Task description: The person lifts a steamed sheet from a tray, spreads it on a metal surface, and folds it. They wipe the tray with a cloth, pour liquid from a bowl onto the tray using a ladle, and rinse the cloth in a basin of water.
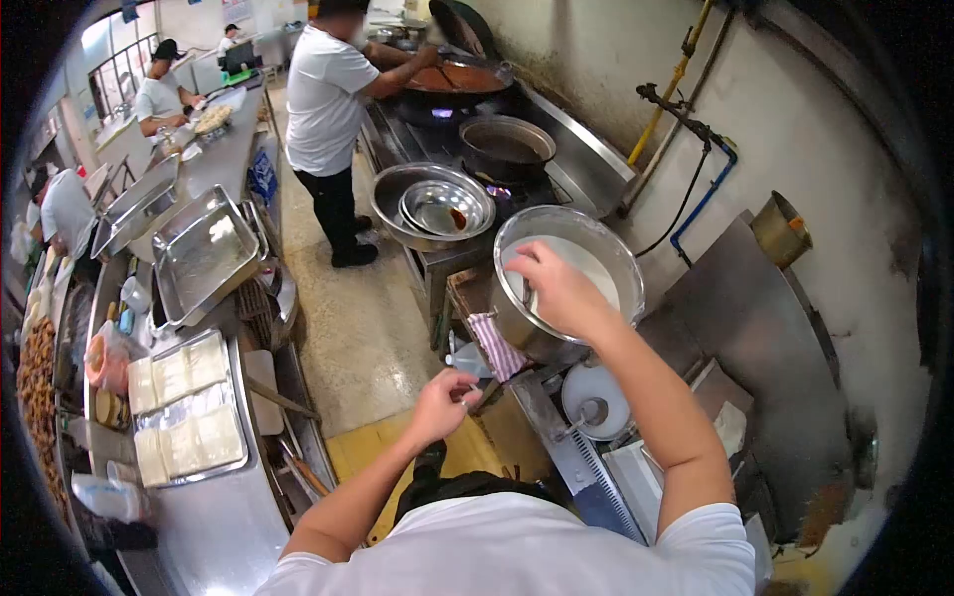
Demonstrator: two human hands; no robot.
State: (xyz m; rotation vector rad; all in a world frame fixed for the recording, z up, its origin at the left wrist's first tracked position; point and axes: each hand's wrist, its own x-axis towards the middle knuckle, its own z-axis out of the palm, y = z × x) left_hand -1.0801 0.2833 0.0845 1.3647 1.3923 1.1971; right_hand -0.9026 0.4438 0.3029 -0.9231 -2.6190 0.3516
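Observation:
My right hand (561, 288) is over the near side of a large metal pot (517, 323) holding a white substance (586, 266). Its fingers are bent together around a thin metal utensil whose lower part dips toward the white contents. Lower and to the left, my left hand (444, 405) hangs above the floor with curled fingers; whether a small thing lies between the fingertips is too small to make out. A striped cloth (497, 345) lies against the pot's left side, beside a clear plastic container (467, 360).
Nested metal bowls (433, 207) and a dark pan (507, 147) stand beyond the pot. A person (328, 104) stirs a wok (455, 79) of red food. Left, a counter (224, 517) bears a tray of white sheets (189, 372). Other people work farther back.

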